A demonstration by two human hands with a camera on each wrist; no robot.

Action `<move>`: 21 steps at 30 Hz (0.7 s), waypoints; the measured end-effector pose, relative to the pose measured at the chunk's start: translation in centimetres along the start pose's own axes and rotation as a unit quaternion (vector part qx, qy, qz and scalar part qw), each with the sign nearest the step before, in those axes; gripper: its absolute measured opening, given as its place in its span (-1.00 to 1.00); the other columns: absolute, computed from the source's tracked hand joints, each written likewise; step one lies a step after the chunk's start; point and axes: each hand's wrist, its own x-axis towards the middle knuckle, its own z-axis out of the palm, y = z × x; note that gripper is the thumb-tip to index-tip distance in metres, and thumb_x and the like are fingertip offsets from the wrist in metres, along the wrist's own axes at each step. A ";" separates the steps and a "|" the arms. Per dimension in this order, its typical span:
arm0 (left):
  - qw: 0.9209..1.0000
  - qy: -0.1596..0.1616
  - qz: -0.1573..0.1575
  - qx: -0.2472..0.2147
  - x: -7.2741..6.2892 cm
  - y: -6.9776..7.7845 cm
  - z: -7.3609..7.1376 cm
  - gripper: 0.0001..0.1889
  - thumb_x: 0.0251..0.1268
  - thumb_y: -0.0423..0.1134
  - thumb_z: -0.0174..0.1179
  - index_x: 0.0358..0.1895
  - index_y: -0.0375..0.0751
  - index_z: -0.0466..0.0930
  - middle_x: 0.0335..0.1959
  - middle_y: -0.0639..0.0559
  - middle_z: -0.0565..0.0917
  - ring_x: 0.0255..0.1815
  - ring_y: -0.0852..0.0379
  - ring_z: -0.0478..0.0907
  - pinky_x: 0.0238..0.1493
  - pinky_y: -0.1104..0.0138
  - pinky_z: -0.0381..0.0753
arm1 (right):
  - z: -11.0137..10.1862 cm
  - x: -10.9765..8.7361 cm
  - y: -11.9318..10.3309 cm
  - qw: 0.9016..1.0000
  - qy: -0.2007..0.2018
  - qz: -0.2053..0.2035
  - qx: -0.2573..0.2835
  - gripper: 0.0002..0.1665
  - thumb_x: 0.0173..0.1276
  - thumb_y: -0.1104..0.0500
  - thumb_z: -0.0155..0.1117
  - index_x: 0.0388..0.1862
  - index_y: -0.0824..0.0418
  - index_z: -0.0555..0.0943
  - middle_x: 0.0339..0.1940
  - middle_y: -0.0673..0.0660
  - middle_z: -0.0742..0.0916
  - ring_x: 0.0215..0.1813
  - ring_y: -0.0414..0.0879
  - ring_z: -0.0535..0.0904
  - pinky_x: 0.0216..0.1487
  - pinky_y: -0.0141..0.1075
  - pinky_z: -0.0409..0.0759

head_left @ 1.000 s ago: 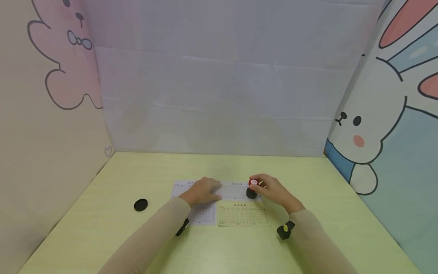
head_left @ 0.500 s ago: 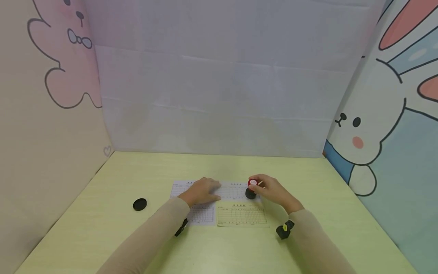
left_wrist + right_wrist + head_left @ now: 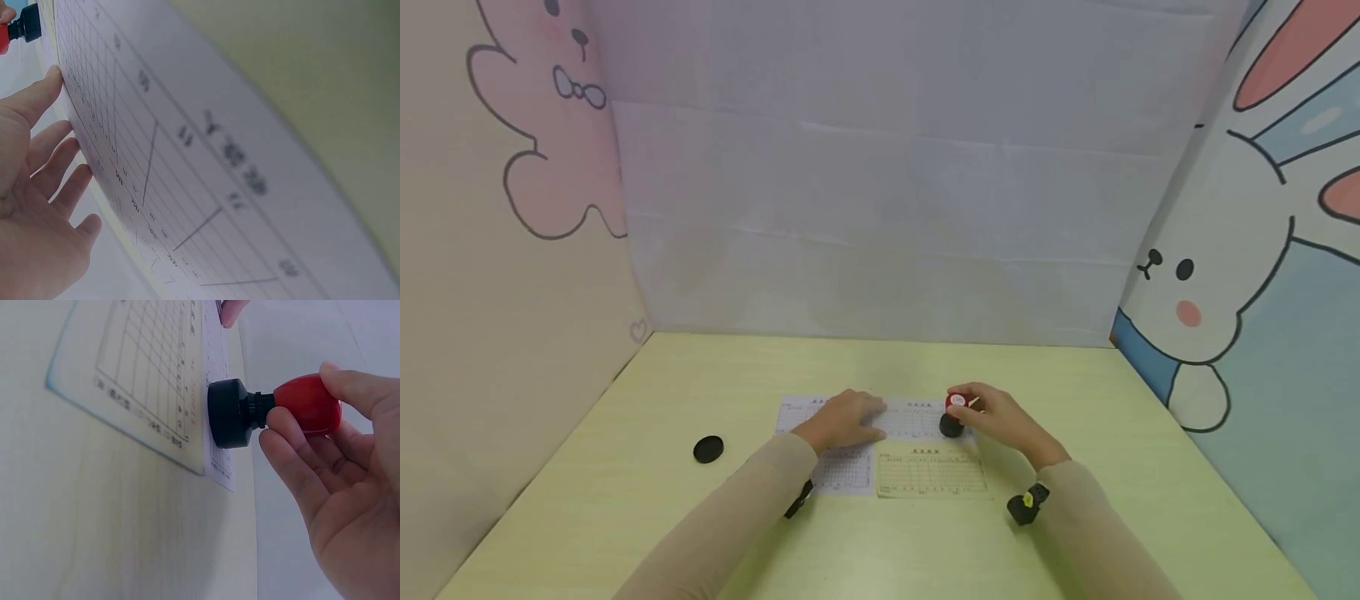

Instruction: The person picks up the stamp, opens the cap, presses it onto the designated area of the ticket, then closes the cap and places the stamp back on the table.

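Note:
A stamp with a red handle and a round black base (image 3: 230, 414) stands upright on the back right printed form (image 3: 917, 422). My right hand (image 3: 1000, 419) grips its red handle (image 3: 307, 405) between thumb and fingers. In the right wrist view the base appears to touch the paper. My left hand (image 3: 844, 418) lies over the white forms to the left, fingers stretched out and fingertips touching the paper; in the left wrist view its thumb and fingers are spread along the form (image 3: 144, 144). A yellowish form (image 3: 932, 475) lies in front of the stamp.
A round black lid (image 3: 708, 449) lies on the table at the left, apart from the papers. Another white form (image 3: 850, 471) is partly covered by the left arm. A white cloth wall (image 3: 880, 208) stands behind the pale yellow table (image 3: 880, 550).
Both hands and the stamp keep their places on the papers. Only a slight shift of the head view shows.

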 end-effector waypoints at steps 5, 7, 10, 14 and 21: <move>1.000 0.001 0.003 0.004 0.0 -0.2 0.3 -0.39 0.37 -0.02 0.30 0.40 -0.20 0.46 0.42 -0.07 0.44 0.47 -0.13 0.27 0.48 0.03 0.18 | 0.0 0.0 0.3 1.000 0.000 0.003 -0.001 -0.49 0.47 0.00 0.29 0.27 0.26 0.56 -0.05 0.10 0.66 -0.14 -0.08 0.60 -0.13 -0.17 0.56; 1.000 0.001 0.007 0.006 0.0 -0.2 0.3 -0.40 0.38 -0.01 0.29 0.40 -0.20 0.46 0.42 -0.08 0.44 0.47 -0.13 0.27 0.48 0.03 0.18 | 0.0 -0.1 0.2 1.000 0.003 0.004 0.003 -0.49 0.48 0.03 0.29 0.28 0.28 0.55 -0.04 0.12 0.66 -0.14 -0.06 0.61 -0.13 -0.18 0.56; 1.000 0.000 0.012 0.015 0.0 -0.2 0.2 -0.40 0.38 -0.01 0.28 0.39 -0.21 0.46 0.42 -0.08 0.44 0.46 -0.14 0.28 0.47 0.03 0.18 | 0.0 -0.2 0.2 1.000 0.006 0.000 0.012 -0.48 0.48 0.04 0.28 0.30 0.28 0.54 -0.02 0.14 0.66 -0.14 -0.06 0.62 -0.13 -0.21 0.57; 0.999 -0.001 0.021 0.030 0.1 -0.1 0.2 -0.40 0.39 0.01 0.27 0.40 -0.21 0.46 0.42 -0.09 0.44 0.46 -0.14 0.29 0.47 0.03 0.19 | 0.1 -0.4 0.6 1.000 0.016 -0.007 0.017 -0.47 0.48 0.00 0.28 0.30 0.25 0.54 -0.01 0.12 0.66 -0.16 -0.09 0.62 -0.16 -0.26 0.58; 0.998 0.004 0.030 0.060 0.0 -0.1 0.2 -0.40 0.40 0.03 0.26 0.39 -0.20 0.47 0.41 -0.08 0.45 0.46 -0.12 0.30 0.48 0.02 0.16 | -0.2 -0.4 0.7 0.999 0.030 -0.006 0.011 -0.49 0.48 -0.01 0.28 0.30 0.20 0.56 -0.01 0.11 0.66 -0.16 -0.10 0.63 -0.16 -0.24 0.58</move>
